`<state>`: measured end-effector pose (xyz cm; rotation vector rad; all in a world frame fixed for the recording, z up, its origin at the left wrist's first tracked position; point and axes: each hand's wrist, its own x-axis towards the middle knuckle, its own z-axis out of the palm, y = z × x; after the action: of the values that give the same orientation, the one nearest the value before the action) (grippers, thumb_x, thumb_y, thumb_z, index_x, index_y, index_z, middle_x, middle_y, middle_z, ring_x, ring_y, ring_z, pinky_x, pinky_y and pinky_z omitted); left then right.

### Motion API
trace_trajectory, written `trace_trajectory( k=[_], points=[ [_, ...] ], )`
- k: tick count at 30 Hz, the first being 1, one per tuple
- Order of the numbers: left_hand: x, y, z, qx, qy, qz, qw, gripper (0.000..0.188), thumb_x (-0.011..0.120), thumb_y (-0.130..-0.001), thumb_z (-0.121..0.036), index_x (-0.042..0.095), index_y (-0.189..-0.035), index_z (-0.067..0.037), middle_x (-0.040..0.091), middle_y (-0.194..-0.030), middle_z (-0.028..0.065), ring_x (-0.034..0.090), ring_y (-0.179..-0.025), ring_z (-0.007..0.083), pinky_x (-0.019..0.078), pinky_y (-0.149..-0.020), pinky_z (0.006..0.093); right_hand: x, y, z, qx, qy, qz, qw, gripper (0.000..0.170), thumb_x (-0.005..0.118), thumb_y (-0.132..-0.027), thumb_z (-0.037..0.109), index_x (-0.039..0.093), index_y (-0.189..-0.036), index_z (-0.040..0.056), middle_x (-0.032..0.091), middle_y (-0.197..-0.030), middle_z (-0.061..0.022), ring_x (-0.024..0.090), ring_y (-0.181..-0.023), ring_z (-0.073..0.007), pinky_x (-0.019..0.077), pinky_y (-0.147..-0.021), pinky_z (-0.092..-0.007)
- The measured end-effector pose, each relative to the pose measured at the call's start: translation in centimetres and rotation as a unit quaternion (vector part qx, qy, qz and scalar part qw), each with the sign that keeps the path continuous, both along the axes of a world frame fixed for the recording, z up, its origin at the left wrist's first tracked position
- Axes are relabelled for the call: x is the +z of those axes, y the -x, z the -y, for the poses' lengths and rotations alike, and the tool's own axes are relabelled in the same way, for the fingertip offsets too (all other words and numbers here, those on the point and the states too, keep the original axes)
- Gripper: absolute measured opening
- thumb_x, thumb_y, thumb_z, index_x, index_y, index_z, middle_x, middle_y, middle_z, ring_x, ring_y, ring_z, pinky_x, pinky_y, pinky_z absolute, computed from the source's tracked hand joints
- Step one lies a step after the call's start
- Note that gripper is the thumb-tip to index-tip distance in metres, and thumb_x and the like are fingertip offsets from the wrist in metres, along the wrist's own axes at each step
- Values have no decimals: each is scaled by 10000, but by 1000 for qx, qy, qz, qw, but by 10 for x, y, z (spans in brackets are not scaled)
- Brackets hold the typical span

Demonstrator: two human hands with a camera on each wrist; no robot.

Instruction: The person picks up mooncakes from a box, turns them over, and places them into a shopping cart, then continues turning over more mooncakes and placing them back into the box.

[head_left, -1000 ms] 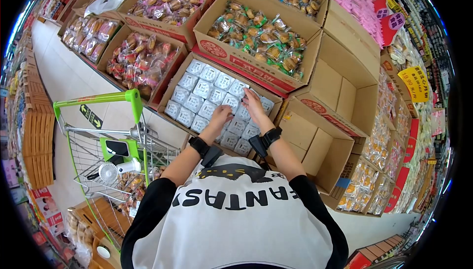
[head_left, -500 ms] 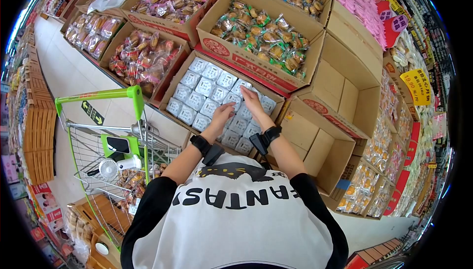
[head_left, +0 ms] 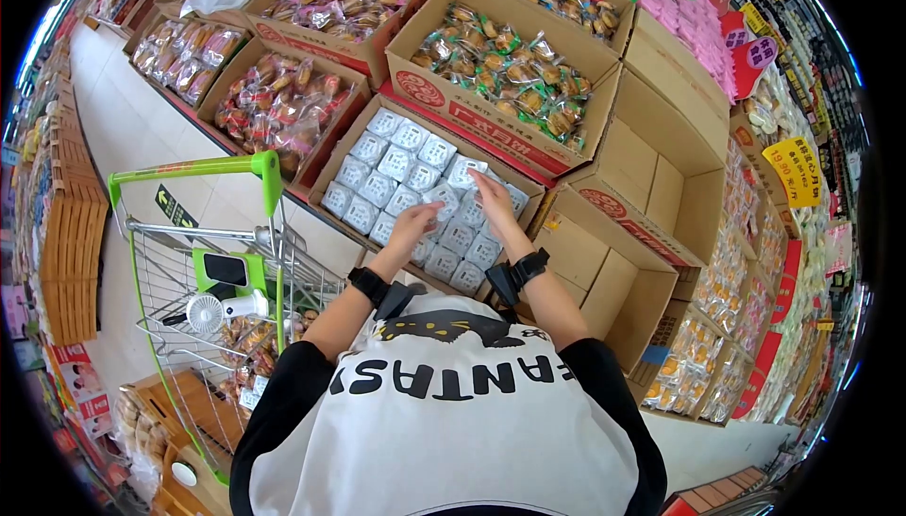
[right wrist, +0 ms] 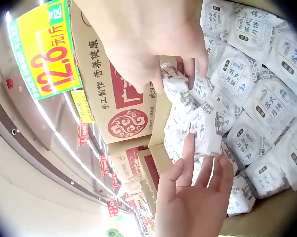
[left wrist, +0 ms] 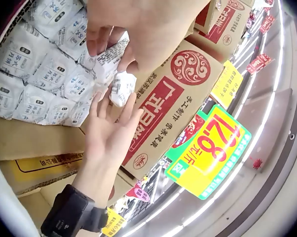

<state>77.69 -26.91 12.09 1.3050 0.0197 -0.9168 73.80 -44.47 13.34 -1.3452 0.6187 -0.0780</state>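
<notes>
White wrapped packets fill a shallow carton (head_left: 330, 217) in rows. Over its right half, my left hand (head_left: 412, 226) holds a white packet (head_left: 442, 201) by its fingers, also seen above the others in the right wrist view, where the left hand (right wrist: 193, 200) reaches from below. Close beside it, my right hand (head_left: 497, 206) pinches another packet (right wrist: 177, 85) between thumb and fingers. Both hands face each other in the left wrist view, the left hand (left wrist: 143, 29) above and the right hand (left wrist: 109, 131) below; their packets are close together.
Cartons of wrapped pastries (head_left: 505, 72) stand behind, with another such carton (head_left: 283, 110) at the left. Two cartons with bare cardboard bottoms (head_left: 604, 275) are at the right. A green-handled shopping cart (head_left: 193, 172) holding goods and a small white fan (head_left: 206, 313) stands at the left.
The left hand has shifted slightly left and the packet at its fingers shows more plainly. The right hand has moved little, and a packet now shows at its fingertips.
</notes>
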Motion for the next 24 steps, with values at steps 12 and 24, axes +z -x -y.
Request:
trace_trajectory(
  k=[12,24],
  points=[
    [32,5,-55,-14,32,0,999,239,459,-822,-136,598,-947,14,585,-955,59,534,-850,109,422,-745,222,7,12,-17,7,-47,14,999,202,570,-798,161,497,-973,91,516,-960,-40,512,-852,-113,442,-673,-247],
    [61,17,-80,73,105,39,991,234,463,-828,-137,598,-894,43,583,-926,75,542,-852,131,429,-722,228,17,22,-38,150,-49,-17,987,522,604,-747,170,369,-1191,29,490,-1067,-98,494,-949,-160,424,-745,-284]
  ],
)
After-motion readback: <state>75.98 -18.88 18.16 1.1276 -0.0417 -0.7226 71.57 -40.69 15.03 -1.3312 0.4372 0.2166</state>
